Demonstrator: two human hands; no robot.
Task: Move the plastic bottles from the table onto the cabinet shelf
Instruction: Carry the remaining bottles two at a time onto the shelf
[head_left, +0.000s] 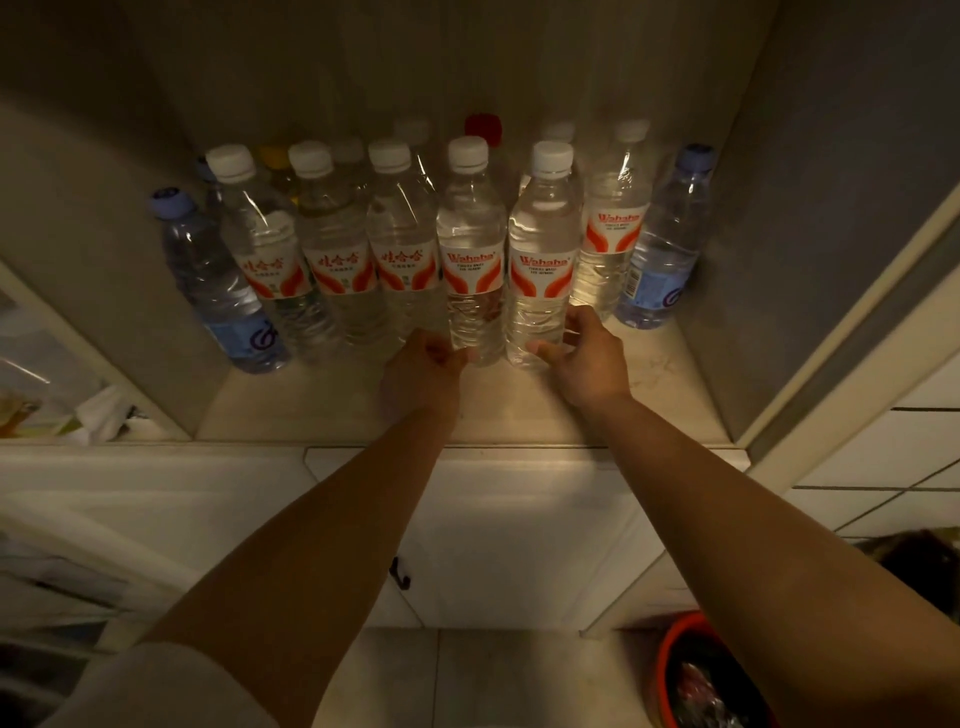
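Two Wahaha water bottles being seated in the front row of the cabinet shelf (519, 405).

The left hand (423, 366) pinches the base of one Wahaha bottle (470, 260); the right hand (584, 358) wraps the base of its neighbour (540, 265) — both standing upright among other bottles. Judged full, so fairly heavy; thin ribbed walls likely flex and slip — the firmer labelled waist or the neck looks the surer hold.
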